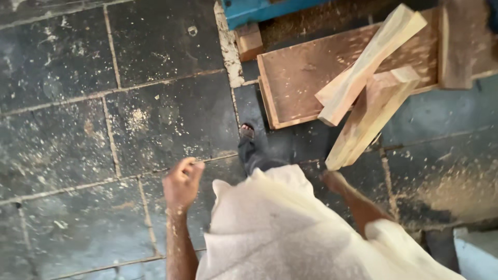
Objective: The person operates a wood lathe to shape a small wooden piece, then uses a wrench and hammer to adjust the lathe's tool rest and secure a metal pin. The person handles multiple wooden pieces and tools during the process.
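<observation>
Right hand (334, 179) holds the lower end of two pale wooden planks (371, 111), grip closed, angled above a flat brown board (295, 78). Left hand (182, 181) hangs loosely curled, empty, over the tiled floor (78, 129).

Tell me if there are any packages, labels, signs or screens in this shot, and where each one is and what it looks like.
None in view. What shows instead:
Pale wood pieces, long blocks, at the right hand.
Flat brown board, rectangular, on the floor of dark tiles.
Blue painted edge, top centre.
Left hand, loosely curled, holding nothing.
</observation>
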